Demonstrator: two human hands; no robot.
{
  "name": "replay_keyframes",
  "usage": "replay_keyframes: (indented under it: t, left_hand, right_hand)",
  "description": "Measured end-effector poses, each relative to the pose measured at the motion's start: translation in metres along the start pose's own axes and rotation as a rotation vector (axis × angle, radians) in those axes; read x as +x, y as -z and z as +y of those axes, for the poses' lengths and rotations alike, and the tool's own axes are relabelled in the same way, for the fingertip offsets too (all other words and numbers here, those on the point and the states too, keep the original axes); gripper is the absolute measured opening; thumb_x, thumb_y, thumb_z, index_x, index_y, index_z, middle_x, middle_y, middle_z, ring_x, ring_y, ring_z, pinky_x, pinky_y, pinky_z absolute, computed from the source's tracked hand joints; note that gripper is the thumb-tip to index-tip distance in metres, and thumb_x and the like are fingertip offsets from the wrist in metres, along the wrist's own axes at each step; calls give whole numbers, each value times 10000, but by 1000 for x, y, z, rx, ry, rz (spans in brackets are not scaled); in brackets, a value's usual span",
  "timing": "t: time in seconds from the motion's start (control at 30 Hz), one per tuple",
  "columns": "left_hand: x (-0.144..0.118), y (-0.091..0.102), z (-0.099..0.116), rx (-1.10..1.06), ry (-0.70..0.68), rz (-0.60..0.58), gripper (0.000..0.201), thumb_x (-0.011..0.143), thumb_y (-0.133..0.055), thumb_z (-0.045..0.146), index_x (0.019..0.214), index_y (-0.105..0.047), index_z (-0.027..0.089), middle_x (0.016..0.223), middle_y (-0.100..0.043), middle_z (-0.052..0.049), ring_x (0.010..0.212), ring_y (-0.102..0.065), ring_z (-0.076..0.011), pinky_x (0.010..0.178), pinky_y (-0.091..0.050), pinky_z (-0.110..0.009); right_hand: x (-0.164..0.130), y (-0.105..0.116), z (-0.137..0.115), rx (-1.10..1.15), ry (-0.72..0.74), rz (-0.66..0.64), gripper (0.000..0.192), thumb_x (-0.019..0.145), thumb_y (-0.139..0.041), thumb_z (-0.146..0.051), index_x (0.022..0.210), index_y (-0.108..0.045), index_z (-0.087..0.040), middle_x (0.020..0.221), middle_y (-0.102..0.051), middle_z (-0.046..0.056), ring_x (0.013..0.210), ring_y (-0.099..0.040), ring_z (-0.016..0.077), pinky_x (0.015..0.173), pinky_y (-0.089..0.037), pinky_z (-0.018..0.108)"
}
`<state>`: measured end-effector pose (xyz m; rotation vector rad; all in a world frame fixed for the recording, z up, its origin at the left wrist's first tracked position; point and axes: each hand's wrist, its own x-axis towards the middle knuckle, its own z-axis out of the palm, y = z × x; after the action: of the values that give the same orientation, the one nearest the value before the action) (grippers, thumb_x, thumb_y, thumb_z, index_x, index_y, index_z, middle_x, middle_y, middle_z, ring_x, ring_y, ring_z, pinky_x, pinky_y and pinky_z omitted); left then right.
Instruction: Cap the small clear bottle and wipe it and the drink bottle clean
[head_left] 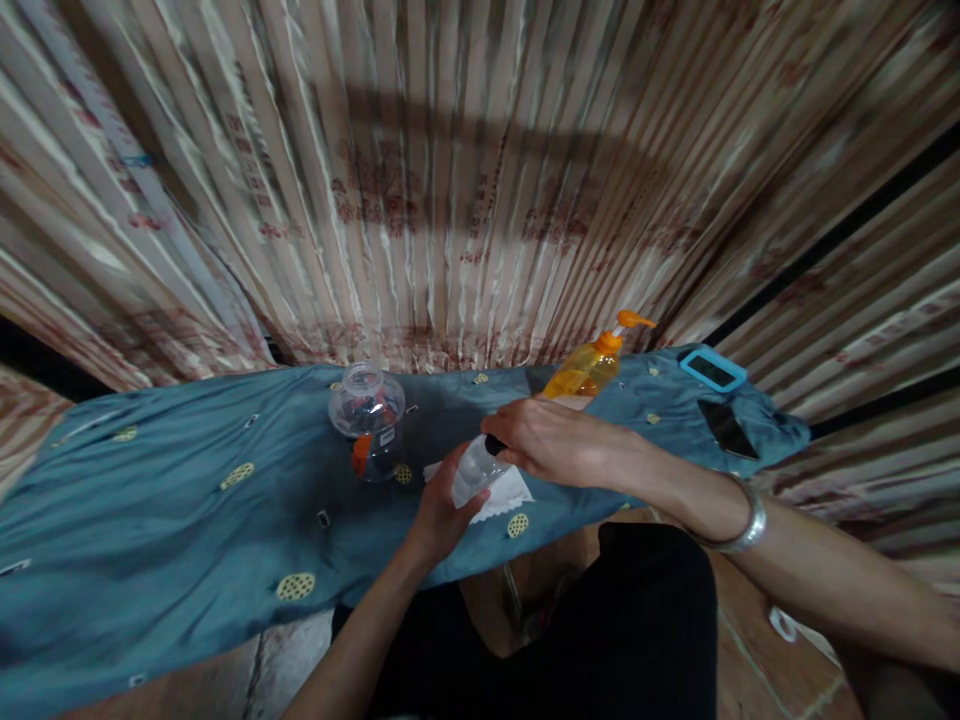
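Observation:
My left hand (441, 510) is wrapped round a small clear bottle (474, 472), which tilts to the upper right above the table. At the bottle's top, the fingers of my right hand (551, 440) close on its black cap (493, 445). Whether the cap is loose or seated on the neck I cannot tell. Beneath the bottle lies a white paper or cloth (511, 494) with a scalloped edge. Left of my hands stands a clear, wide-shouldered plastic jar (367, 410), its mouth uncovered. Behind my right hand is a pump bottle (589, 370) of orange-yellow liquid, its lower part hidden.
A blue-green patterned cloth (180, 500) covers the long narrow table. At the right end lie a blue-framed device (712, 370) and a dark phone (727, 428). A pleated curtain (450, 200) hangs close behind, with dark bars at both sides.

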<state>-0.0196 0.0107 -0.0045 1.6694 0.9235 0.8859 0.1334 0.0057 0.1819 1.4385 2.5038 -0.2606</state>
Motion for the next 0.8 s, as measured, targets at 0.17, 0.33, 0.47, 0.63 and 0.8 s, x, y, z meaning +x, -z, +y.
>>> replay_keyframes:
  t: [0.17, 0.33, 0.47, 0.63, 0.8]
  left_hand:
    - [2, -2, -3, 17, 22, 3, 607, 782, -624, 367, 1326, -439, 170, 1246, -629, -107, 1111, -604, -264, 974, -463, -420]
    - [6, -7, -5, 38, -8, 51, 655, 736, -685, 404, 1306, -446, 186, 1235, -636, -95, 1107, -604, -272, 961, -467, -424]
    - [9, -6, -3, 36, 29, 23, 620, 751, -668, 434, 1287, -471, 193, 1178, -666, -79, 1060, -622, -266, 940, -474, -414]
    - [11, -1, -1, 40, 23, -15, 644, 735, -678, 446, 1290, -476, 187, 1194, -666, -77, 1069, -621, -271, 941, -473, -405]
    - [12, 1, -2, 0, -4, -16, 638, 744, -662, 452, 1287, -482, 170, 1197, -665, -85, 1074, -619, -271, 940, -475, -401]
  right_hand:
    - [1, -2, -2, 5, -45, 19, 172, 918, -572, -209, 985, -635, -63, 932, -699, 152, 879, -655, 233, 695, -364, 298]
    - [0, -3, 4, 29, -57, 57, 192, 926, -566, -242, 1013, -638, -87, 926, -705, 134, 859, -657, 227, 662, -361, 288]
    - [-3, -3, 8, 48, -53, 50, 193, 916, -579, -255, 1032, -654, -120, 923, -711, 110, 850, -656, 206, 667, -388, 273]
    - [-4, -2, 8, 47, -36, 58, 186, 901, -583, -234, 1029, -670, -130, 932, -720, 100, 850, -661, 208, 665, -394, 274]
    - [2, -2, 7, -5, -27, 72, 220, 914, -579, -292, 1045, -646, -129, 903, -716, 101, 829, -662, 212, 625, -360, 279]
